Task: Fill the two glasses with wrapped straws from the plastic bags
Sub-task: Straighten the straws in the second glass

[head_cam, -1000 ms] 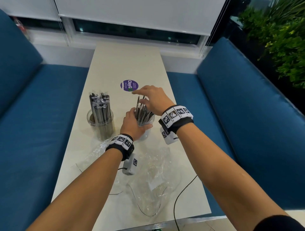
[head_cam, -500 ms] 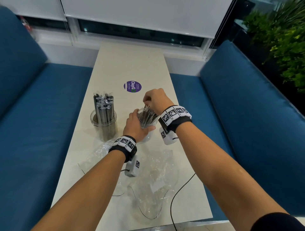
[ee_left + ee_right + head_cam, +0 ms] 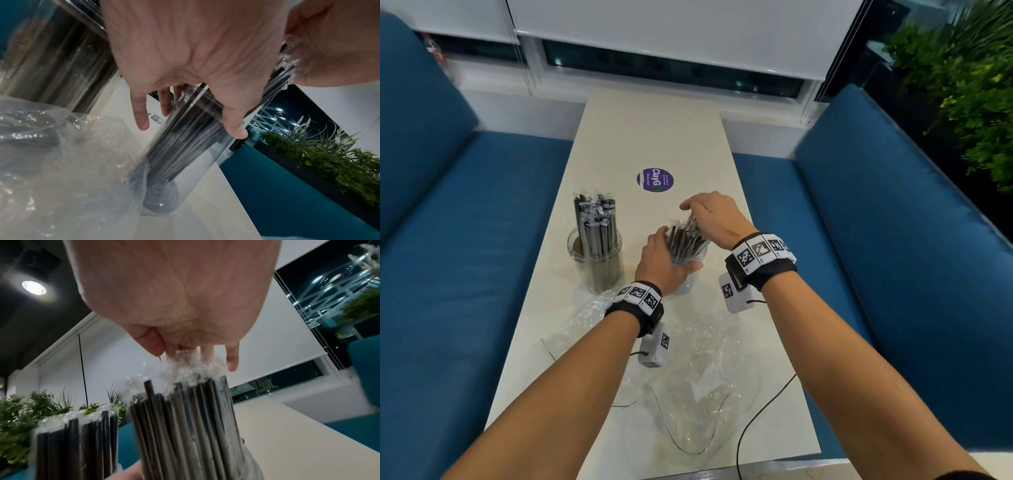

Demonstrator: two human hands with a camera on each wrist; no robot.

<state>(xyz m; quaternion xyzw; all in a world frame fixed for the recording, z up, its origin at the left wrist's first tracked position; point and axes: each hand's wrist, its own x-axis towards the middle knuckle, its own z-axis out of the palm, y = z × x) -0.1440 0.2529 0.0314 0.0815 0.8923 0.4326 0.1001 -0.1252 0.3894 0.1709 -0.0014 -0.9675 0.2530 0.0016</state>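
Leaning in the left hand (image 3: 662,263) that grips it on the table (image 3: 654,130), the near glass (image 3: 185,162) could tip and spill its straws (image 3: 685,240) if the right hand (image 3: 714,219), pinching their tops, tugs sideways

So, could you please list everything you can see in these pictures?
Glasses: two, clear; left glass stands full, right glass tilted in hand.
Wrapped straws: two bundles, black; left bundle, right bundle.
Plastic bags: clear, crumpled, near table end.
Sticker: one, purple, mid-table.
Table: one, cream.
Benches: two, blue, either side.
Plants: green, far right.
Left hand: grips right glass.
Right hand: pinches straw tops.
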